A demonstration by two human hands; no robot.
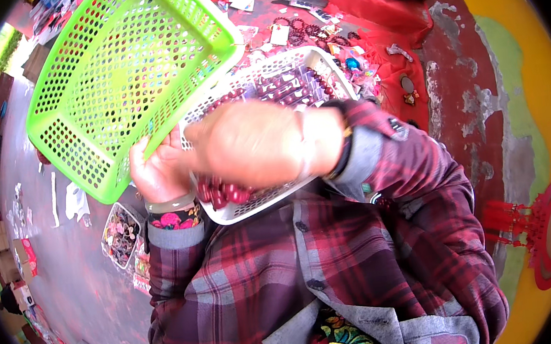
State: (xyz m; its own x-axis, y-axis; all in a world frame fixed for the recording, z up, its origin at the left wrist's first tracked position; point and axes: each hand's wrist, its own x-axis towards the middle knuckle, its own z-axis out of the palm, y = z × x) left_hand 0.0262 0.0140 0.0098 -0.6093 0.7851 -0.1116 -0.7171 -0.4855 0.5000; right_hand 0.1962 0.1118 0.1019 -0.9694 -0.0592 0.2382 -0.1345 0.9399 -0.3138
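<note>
My left hand [159,170] grips the lower edge of a bright green perforated plastic basket [113,75], held tilted up at the upper left. Beneath it lies a white perforated basket [307,56] filled with dark red bead bracelets [224,191]. My right hand [252,141] is raised over the white basket with its back to the camera; its fingers curl down toward the beads near the basket's front rim. Whether it grips the beads or the rim is hidden. Both wrists wear bangles, and my sleeves are plaid red.
A red cloth [379,9] with more bead jewellery and small cards lies behind the baskets. A clear tray of small trinkets [120,234] sits low at left on the grey ground. A painted wall [520,95] with red ornaments runs along the right.
</note>
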